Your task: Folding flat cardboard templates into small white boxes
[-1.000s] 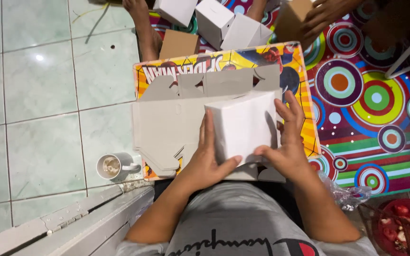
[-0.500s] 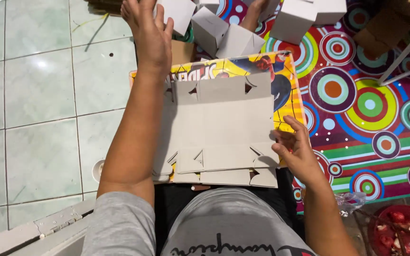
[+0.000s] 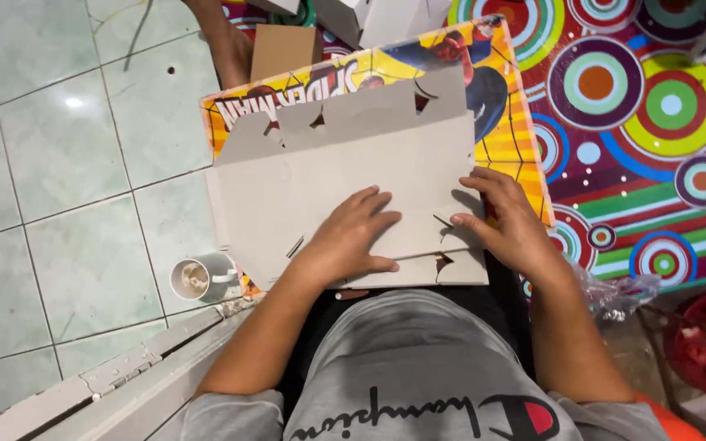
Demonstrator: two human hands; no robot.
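Observation:
A flat grey cardboard box blank (image 3: 345,167) with cut tabs lies on a small bright printed table (image 3: 500,106) in front of me. My left hand (image 3: 345,237) rests palm down on the near part of the blank, fingers spread. My right hand (image 3: 504,220) touches the blank's right edge, fingertips at a cut tab near the lower right corner. Neither hand grips anything.
A white mug (image 3: 198,278) stands on the green tiled floor (image 3: 59,180) at the left. Folded white boxes (image 3: 369,16) and a brown cardboard piece (image 3: 283,51) lie beyond the table. A circle-patterned mat (image 3: 655,122) covers the right. Another person's leg (image 3: 226,41) is at the top.
A second ago both hands held a folded white box. My left hand then reached out toward the box pile and has come back onto the flat blank; the right stays at its edge.

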